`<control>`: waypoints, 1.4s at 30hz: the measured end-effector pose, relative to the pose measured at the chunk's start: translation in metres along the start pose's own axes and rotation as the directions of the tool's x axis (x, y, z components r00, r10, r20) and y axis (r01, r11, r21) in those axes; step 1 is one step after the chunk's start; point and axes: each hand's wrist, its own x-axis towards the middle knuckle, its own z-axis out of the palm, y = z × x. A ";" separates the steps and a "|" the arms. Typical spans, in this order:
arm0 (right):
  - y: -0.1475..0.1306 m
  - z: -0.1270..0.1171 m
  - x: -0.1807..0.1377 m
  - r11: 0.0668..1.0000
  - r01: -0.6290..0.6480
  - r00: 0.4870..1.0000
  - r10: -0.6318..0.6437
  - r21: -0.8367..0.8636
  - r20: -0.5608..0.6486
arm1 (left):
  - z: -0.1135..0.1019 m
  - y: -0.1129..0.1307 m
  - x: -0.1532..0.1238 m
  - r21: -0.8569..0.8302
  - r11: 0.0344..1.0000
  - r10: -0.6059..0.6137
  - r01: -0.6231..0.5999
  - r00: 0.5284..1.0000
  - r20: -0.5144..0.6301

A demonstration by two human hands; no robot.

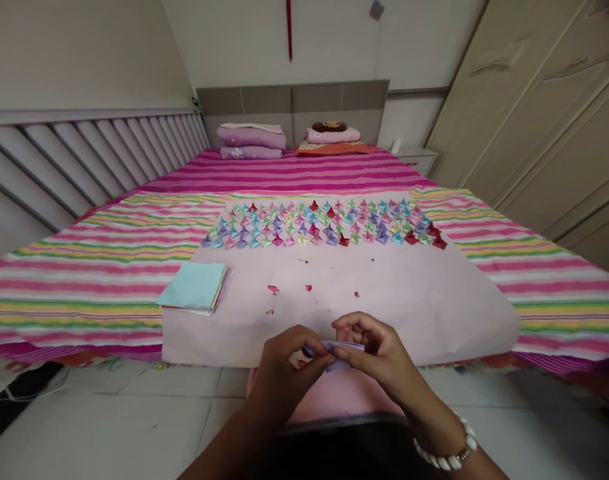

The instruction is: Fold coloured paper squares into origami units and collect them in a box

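Observation:
Between my two hands is a partly folded sheet of lilac origami paper (351, 346), held just above the near edge of the bed. My left hand (290, 363) pinches its left end between thumb and fingers. On the right side, my right hand (379, 350) grips the same paper with thumb below and fingers curled behind. A bracelet of white beads (451, 460) circles my right wrist. Beyond my hands, rows of small folded paper pieces (329, 225) in many colours lie on a pale sheet (409, 293).
A stack of square coloured papers (194, 287), light blue on top, sits at the left of the pale sheet. Small red scraps (309, 289) lie scattered mid-sheet. The striped bed (84, 267) spreads around, with folded bedding (251, 138) at its head and a slatted rail (109, 153) leftward.

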 end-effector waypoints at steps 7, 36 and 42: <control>-0.004 0.002 0.001 0.972 0.087 0.996 -0.082 -0.219 0.031 | -0.002 0.001 -0.001 -0.064 0.982 -0.180 0.179 0.984 -0.009; -0.004 0.004 0.000 0.931 0.087 0.993 -0.111 -0.355 -0.046 | 0.005 0.000 0.004 -0.357 0.824 -0.432 0.441 0.895 0.109; -0.001 0.003 0.003 0.946 0.037 0.997 -0.057 -0.322 -0.052 | 0.006 -0.007 0.001 -0.351 0.844 -0.408 0.405 0.910 0.068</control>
